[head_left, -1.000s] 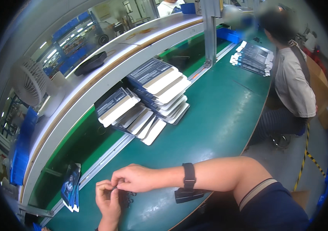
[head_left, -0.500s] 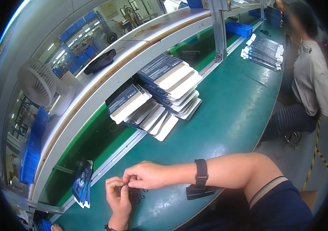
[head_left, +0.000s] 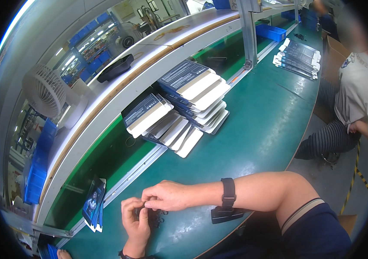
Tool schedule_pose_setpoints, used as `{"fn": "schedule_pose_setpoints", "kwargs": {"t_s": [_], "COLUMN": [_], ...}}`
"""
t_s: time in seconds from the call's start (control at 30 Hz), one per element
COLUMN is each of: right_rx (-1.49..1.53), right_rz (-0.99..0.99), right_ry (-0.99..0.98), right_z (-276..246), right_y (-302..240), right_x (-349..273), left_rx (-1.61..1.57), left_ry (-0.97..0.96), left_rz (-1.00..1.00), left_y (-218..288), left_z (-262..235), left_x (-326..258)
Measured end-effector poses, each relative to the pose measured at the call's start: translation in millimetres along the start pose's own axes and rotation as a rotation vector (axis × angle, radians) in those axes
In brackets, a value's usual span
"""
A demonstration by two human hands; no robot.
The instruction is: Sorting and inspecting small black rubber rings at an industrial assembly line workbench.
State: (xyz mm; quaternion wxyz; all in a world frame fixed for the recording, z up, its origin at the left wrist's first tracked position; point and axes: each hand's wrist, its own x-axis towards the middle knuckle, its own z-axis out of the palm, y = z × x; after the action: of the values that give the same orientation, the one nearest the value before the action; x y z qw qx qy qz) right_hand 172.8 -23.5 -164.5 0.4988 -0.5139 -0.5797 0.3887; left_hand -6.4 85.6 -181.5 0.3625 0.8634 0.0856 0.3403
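My left hand [head_left: 135, 222] and my right hand [head_left: 167, 195] meet low over the green table [head_left: 253, 129], fingertips pinched together on a small dark part [head_left: 143, 211]. The part is mostly hidden by my fingers. Several more small black pieces [head_left: 158, 218] lie on the table just under my hands. I wear a black wrist strap [head_left: 227, 193] on my right forearm. A small black block [head_left: 225, 214] rests at the table edge beneath that wrist.
Stacks of flat dark-and-white boxes [head_left: 179, 108] lean against the shelf rail. Dark printed cards [head_left: 92, 202] stand at the left. A white fan [head_left: 46, 90] and a black tray [head_left: 116, 67] sit on the shelf. More boxes [head_left: 298, 54] lie far right, near a seated person [head_left: 356, 99].
My hands have stayed together on the small part, with only slight finger shifts. The view has tilted a little, so everything sits a bit further right and lower.
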Motion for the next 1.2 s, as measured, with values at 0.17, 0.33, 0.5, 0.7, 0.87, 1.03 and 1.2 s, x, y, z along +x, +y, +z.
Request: {"fn": "schedule_pose_setpoints", "kwargs": {"t_s": [0.17,0.33,0.5,0.7,0.87,1.03,1.2], "right_rx": [-0.022,-0.027,-0.026,-0.069,-0.057,-0.046,-0.044], "right_rz": [-0.006,-0.023,-0.035,-0.026,-0.011,0.006,-0.017], "right_ry": [0.019,0.055,0.069,0.044,0.011,0.000,-0.006], "right_z": [-1,1,1,1,2,3,4], "right_y": [-2,1,1,4,5,6,9], "right_x": [0,1,1,1,2,1,2], "left_rx": [0.013,0.055,0.048,0.043,0.050,0.094,0.065], "left_ry": [-0.022,-0.045,-0.041,-0.028,-0.015,-0.014,0.003], "left_rz": [-0.022,0.005,0.001,-0.013,-0.011,0.004,-0.013], "left_y": [2,0,-1,8,7,7,9], "left_z": [-1,-3,-3,0,1,0,0], "left_x": [1,0,-1,3,2,2,2]}}
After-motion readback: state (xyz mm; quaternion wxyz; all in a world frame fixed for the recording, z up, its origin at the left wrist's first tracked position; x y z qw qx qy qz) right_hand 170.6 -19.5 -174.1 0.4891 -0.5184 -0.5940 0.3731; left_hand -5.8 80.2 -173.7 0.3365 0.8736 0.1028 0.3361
